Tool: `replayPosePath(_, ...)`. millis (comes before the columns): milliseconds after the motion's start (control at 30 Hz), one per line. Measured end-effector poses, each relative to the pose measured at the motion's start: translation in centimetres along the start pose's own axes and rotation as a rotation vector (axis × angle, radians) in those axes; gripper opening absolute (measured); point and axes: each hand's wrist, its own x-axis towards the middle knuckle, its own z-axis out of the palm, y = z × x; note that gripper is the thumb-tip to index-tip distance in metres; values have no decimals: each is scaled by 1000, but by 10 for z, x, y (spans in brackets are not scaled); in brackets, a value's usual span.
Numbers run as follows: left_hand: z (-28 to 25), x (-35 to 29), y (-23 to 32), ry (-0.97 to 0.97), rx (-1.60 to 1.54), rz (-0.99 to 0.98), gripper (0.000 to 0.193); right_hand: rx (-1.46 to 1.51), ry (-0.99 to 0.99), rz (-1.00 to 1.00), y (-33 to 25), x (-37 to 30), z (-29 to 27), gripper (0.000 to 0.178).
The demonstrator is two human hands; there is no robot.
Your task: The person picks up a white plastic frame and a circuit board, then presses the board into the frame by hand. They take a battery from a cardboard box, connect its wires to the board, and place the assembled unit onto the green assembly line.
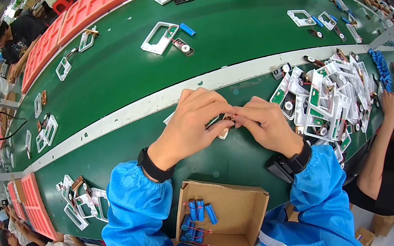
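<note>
In front of me my left hand (191, 118) and my right hand (267, 122) meet, their fingertips pinched together around a small electronic assembly. A coppery part (224, 133) of it shows below the fingertips, and a bit of green board shows under my left fingers. The rest is covered by my hands, so the exact grip is hidden. The edge of a white plastic frame (168, 118) sticks out behind my left hand. Nearer to me is an open cardboard box (248, 206) holding several blue cylindrical batteries (200, 209) with red wires.
A heap of white frames (337, 94) with boards and speakers lies to the right. More frames (84, 205) lie left. A green belt (116, 74) beyond a white rail carries scattered assemblies. A black object (279, 169) rests by my right wrist. Co-workers' arms (384, 143) are at right.
</note>
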Motion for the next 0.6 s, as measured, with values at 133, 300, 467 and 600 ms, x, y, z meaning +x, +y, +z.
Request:
replayPosePath(133, 1, 0, -3, 48, 58, 170, 24, 1, -31, -18, -6, -1, -1, 20)
replayPosePath(300, -3, 1, 7, 25, 37, 120, 20, 422, -160, 180, -9, -2, -8, 12)
replayPosePath(467, -5, 3, 20, 49, -36, 144, 16, 1143, -239, 477, -7, -7, -10, 12)
replayPosePath(600, -6, 2, 22, 57, -79, 124, 13, 1327, -185, 506, -9, -7, -9, 11)
